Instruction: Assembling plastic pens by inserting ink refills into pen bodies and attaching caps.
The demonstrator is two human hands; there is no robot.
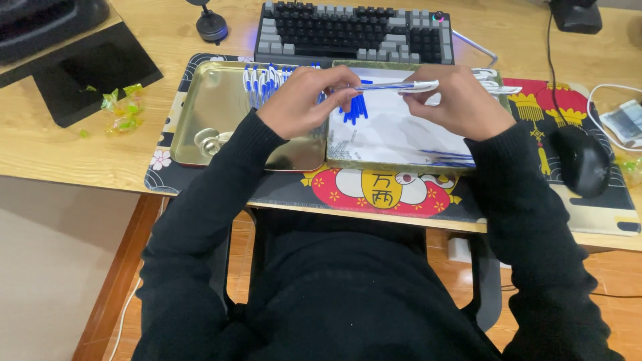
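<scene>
I watched the left hand [304, 100] and right hand [461, 100] both pinch shut on one slim white-and-blue plastic pen [394, 86], held level above the pale rectangular tin lid [394, 144]. More blue pen parts [354, 107] lay beneath, and white-and-blue pens [264, 80] rested in the gold metal tray [214, 113]. To do it well, I judged, the two ends needed keeping in line, pressed straight together over the lid.

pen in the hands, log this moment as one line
left hand: grips pen end | right hand: grips other end | pen: blue-white, level above white tray | gold tray: pens at far edge
</scene>
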